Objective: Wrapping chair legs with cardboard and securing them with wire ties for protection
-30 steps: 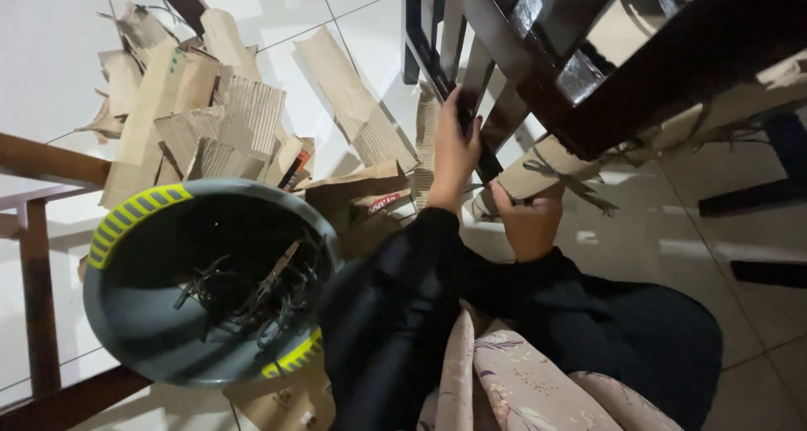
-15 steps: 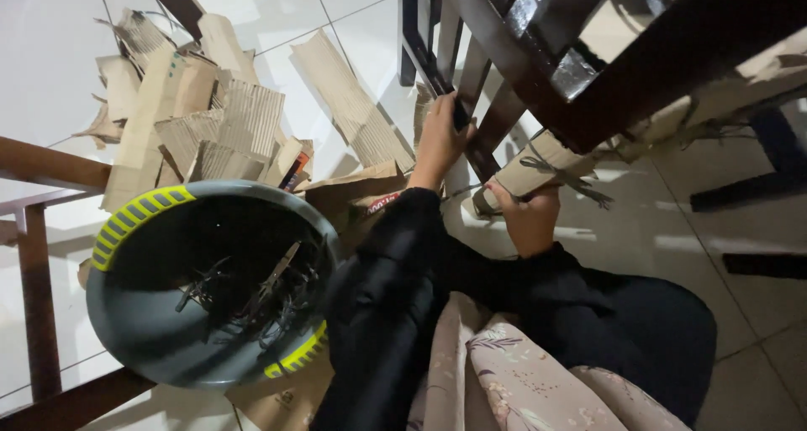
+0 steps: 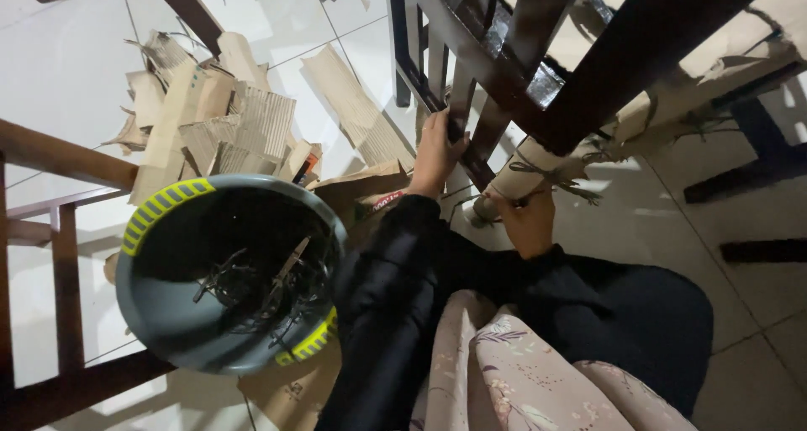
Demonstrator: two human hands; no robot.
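- Your left hand (image 3: pixel 437 153): clenched round a dark wooden slat (image 3: pixel 461 111) of the upturned chair frame (image 3: pixel 521 69).
- Your right hand (image 3: pixel 525 221): grasping the cardboard-wrapped chair leg (image 3: pixel 538 163) at its lower end, just beside the black tie strips (image 3: pixel 565 181).
- Step, as judged: unwrapping that leg; next move calls for a steady frame and fingers at the ties.
- Grey basin (image 3: pixel 160 330), yellow-trimmed, left of your arm: holds scissors (image 3: pixel 284 271) and cut strips.
- Torn cardboard pieces (image 3: pixel 227 120): heaped beyond the basin.
- Surface: white tiled floor (image 3: pixel 67 69); dim room, brown rails (image 3: pixel 63 158) at left.
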